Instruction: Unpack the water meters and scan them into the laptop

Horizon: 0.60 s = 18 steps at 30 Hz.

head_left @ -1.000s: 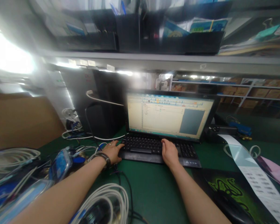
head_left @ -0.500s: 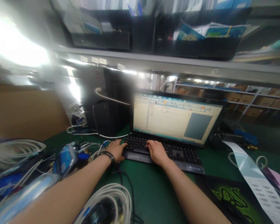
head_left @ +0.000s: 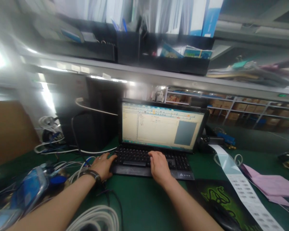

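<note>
A black laptop (head_left: 159, 128) stands open on the green table (head_left: 144, 199), its screen showing a pale program window. My left hand (head_left: 102, 165), a dark band on its wrist, rests at the keyboard's left edge with fingers spread flat. My right hand (head_left: 160, 166) lies on the middle of the keyboard (head_left: 139, 157), fingers stretched over the keys. Neither hand holds anything.
White cable coils (head_left: 96, 219) and blue packets (head_left: 29, 189) crowd the left. A black computer tower (head_left: 96, 122) stands behind them. A black and green mouse pad (head_left: 216, 199), a strip of white labels (head_left: 243, 189) and pink papers (head_left: 269, 186) lie right. A shelf (head_left: 159, 75) of files hangs overhead.
My right hand has slid left from the keyboard's right part to its middle. My left hand stays at the left edge. The view has swung to the right and up.
</note>
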{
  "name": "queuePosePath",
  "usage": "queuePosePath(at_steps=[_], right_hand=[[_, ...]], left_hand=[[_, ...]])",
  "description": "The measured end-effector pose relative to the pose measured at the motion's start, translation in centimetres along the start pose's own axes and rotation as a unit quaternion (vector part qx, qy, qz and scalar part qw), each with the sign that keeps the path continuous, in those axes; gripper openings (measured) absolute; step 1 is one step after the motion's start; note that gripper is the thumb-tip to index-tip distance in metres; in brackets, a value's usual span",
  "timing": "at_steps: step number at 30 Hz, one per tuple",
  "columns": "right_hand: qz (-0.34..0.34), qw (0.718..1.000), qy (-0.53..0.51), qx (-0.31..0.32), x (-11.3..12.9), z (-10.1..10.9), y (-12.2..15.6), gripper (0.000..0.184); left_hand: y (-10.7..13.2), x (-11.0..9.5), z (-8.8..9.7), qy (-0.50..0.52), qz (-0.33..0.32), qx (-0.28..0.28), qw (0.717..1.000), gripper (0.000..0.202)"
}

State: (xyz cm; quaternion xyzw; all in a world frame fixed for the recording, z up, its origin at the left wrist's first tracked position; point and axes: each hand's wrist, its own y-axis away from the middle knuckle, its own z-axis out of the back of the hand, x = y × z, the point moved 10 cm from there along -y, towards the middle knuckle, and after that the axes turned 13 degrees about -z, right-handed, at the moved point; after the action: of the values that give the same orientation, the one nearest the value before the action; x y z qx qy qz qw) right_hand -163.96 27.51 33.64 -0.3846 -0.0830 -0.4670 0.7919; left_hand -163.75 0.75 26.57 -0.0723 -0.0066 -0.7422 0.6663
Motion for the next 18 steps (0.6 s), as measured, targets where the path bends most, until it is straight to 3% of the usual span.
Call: queuePosePath(at_steps=[5,10,14,16,18], right_hand=[[-0.055,0.997,0.019,-0.041,-3.3,2.6,0.8,0.028],[-0.081,0.993,0.074,-0.04,-4.3,5.1,2.2,0.026],[-0.074,0.975,0.208,-0.03,-7.5,10.3,7.8,0.021],[-0.072,0.958,0.27,-0.067,-10.2,13.8,12.0,0.021],[-0.029,0.944,0.309,-0.113,-11.9,16.4,16.3,0.035]], left_hand=[[-0.3,0.4,-0.7,0.002,0.013,-0.002,1.0,0.083],[-0.2,0.3,-1.6,0.002,0.011,0.021,1.0,0.085],[-0.1,0.1,-1.8,0.012,0.008,0.033,0.999,0.084],[-0.1,0.0,-1.9,0.017,0.01,0.036,0.999,0.085],[-0.2,-0.2,-1.8,0.018,0.011,0.036,0.999,0.086]])
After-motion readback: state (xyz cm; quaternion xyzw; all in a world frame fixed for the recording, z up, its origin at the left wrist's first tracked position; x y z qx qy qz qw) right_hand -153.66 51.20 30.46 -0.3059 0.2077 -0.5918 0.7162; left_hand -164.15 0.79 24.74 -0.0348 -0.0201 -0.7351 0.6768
